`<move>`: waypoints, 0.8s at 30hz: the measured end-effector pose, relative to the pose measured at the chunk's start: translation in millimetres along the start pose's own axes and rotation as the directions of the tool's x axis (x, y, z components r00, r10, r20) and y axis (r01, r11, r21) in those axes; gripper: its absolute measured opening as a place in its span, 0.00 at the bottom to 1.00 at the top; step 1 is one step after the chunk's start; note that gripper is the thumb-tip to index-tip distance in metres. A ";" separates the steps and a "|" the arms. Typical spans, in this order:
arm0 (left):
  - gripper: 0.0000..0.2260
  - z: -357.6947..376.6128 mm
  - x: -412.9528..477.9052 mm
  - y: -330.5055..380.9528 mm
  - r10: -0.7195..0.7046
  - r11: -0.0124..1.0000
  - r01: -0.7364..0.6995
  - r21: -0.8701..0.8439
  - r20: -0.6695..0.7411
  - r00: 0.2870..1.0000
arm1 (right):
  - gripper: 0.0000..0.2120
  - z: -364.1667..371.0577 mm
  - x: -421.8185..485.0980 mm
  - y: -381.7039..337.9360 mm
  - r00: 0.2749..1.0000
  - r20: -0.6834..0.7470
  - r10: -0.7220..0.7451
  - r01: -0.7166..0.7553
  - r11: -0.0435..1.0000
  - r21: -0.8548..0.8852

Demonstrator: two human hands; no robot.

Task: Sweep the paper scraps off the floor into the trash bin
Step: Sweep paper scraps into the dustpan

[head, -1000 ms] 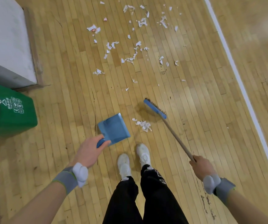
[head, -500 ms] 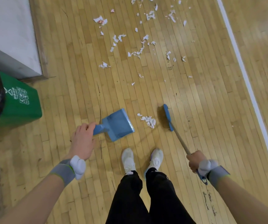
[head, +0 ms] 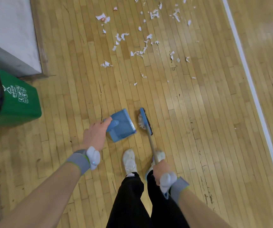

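My left hand [head: 96,134] grips the handle of a blue dustpan [head: 122,126] that lies on the wooden floor in front of my feet. My right hand [head: 162,169] grips the wooden stick of a broom, whose blue head [head: 146,120] stands just right of the dustpan's mouth. A small heap of paper scraps [head: 140,122] is pressed between the broom head and the dustpan. Many more white paper scraps [head: 138,53] lie scattered farther ahead. A green trash bin [head: 19,102] with a black liner stands at the left.
A grey-white raised platform [head: 9,35] fills the upper left, right behind the bin. A white painted line [head: 251,83] runs along the floor on the right. My white shoes [head: 129,160] and black trousers are at the bottom centre.
The broom head swept left, pushing the small heap of scraps up against the dustpan's mouth. My right hand drew in toward my legs; the left hand stayed on the dustpan handle.
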State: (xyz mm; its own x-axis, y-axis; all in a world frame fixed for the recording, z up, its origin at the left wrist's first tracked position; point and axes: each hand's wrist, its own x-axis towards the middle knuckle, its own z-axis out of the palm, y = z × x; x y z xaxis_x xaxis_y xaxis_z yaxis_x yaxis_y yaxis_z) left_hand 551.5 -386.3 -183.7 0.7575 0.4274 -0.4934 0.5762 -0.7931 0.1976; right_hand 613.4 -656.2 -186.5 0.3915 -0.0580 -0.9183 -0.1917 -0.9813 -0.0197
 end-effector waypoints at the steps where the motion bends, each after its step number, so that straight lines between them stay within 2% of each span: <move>1: 0.34 0.1 0.4 2.3 0.003 1.000 -0.003 0.004 0.000 1.000 | 0.06 9.2 -1.2 -4.5 1.000 -0.007 -0.005 0.005 1.000 -0.004; 5: 0.34 1.4 -6.0 -0.3 -0.006 1.000 0.006 0.004 -0.012 1.000 | 0.14 28.2 -6.2 -18.1 0.998 -0.013 0.060 -0.060 0.998 -0.006; 8: 0.34 -3.1 -8.7 -8.0 -0.010 1.000 0.010 -0.006 -0.008 1.000 | 0.06 21.8 -11.1 -16.2 0.999 0.024 0.032 -0.032 0.999 0.010; 12: 0.31 -10.6 -9.2 -5.6 0.001 1.000 -0.001 0.024 0.016 1.000 | 0.12 -6.0 -15.1 -0.3 1.000 0.013 0.012 -0.014 0.991 0.132; 18: 0.28 -15.7 -15.9 2.2 0.011 1.000 -0.011 0.006 0.015 1.000 | 0.12 -22.8 -8.1 -16.4 0.996 -0.090 0.017 -0.019 1.000 -0.017; 22: 0.31 -14.2 -11.4 -1.1 -0.013 1.000 0.014 -0.016 0.039 0.999 | 0.13 -5.2 -4.2 -36.8 0.996 -0.064 0.070 -0.076 0.991 -0.109; 24: 0.32 -13.9 -7.8 -3.0 -0.004 1.000 0.004 -0.019 0.038 0.999 | 0.10 1.6 -4.5 -38.7 0.998 -0.026 0.065 -0.069 0.986 -0.153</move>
State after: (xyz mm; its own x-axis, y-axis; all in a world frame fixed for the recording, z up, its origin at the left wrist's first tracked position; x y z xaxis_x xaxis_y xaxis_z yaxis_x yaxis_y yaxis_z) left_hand 548.1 -381.2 -168.7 0.7432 0.4133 -0.5261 0.5850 -0.7830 0.2113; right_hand 617.7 -617.7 -182.3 0.4011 -0.1268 -0.9072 -0.0782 -0.9915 0.1040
